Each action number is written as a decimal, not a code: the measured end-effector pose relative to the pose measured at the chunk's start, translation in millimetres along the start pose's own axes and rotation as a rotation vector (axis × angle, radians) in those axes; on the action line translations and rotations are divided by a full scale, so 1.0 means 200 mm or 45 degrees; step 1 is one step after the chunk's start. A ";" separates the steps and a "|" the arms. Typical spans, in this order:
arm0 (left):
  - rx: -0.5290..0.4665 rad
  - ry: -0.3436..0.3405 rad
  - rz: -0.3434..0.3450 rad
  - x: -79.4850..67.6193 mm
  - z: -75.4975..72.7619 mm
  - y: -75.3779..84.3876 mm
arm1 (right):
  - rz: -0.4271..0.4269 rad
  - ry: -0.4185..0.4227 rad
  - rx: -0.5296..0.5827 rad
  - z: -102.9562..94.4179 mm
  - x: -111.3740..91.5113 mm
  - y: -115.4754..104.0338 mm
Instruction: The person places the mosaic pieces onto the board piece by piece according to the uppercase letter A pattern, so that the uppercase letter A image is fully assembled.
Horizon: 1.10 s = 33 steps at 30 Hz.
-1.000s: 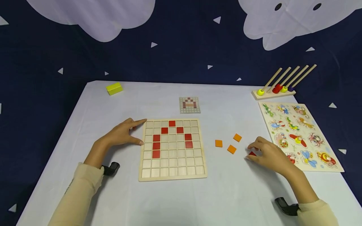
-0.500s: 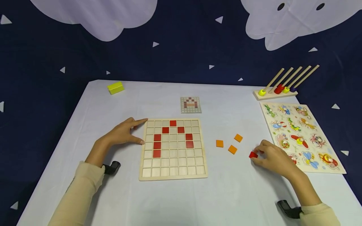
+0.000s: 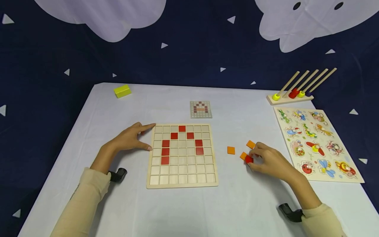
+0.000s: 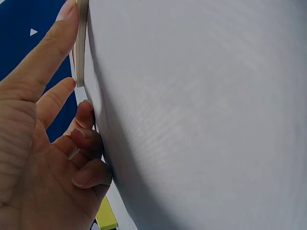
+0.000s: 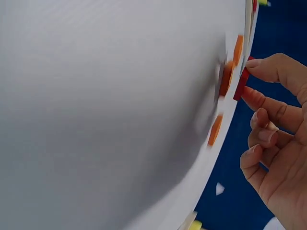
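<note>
A wooden grid board (image 3: 183,169) lies mid-table, with several red tiles (image 3: 165,151) set in its upper squares. My left hand (image 3: 125,138) rests at the board's left side; index fingertip and thumb touch its edge, and the other fingers curl loosely in the left wrist view. Between thumb and index finger, my right hand (image 3: 270,161) pinches a red square tile (image 5: 242,85), held above the table. It is over or beside the orange tiles (image 3: 231,150), right of the board, and partly covers one of them in the head view.
Behind the board lies a small pattern card (image 3: 201,109). A yellow block (image 3: 122,91) sits at the back left. On the right are an insect picture board (image 3: 319,144) and a peg stand (image 3: 291,99) with coloured beads. Dark cloth hangs behind the white table (image 3: 177,210).
My right hand has moved left with the red tile, from near the insect board to the orange tiles. The left hand stays at the board's edge.
</note>
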<state>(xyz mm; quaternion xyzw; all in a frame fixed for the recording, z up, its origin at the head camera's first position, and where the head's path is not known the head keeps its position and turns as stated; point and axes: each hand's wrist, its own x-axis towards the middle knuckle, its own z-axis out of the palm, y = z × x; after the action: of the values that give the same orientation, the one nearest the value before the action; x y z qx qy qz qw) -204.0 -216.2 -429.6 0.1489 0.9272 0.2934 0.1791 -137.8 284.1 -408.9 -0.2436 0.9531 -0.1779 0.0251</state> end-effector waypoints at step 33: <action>-0.037 0.001 -0.034 0.00 0.00 0.00 | -0.442 -0.207 -0.003 0.20 0.44 -0.52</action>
<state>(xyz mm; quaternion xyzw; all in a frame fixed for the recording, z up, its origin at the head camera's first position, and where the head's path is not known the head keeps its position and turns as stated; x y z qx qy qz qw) -204.0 -215.9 -428.4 0.1338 0.9247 0.3046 0.1849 -163.1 144.6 -406.5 -0.4181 0.8917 -0.1580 0.0707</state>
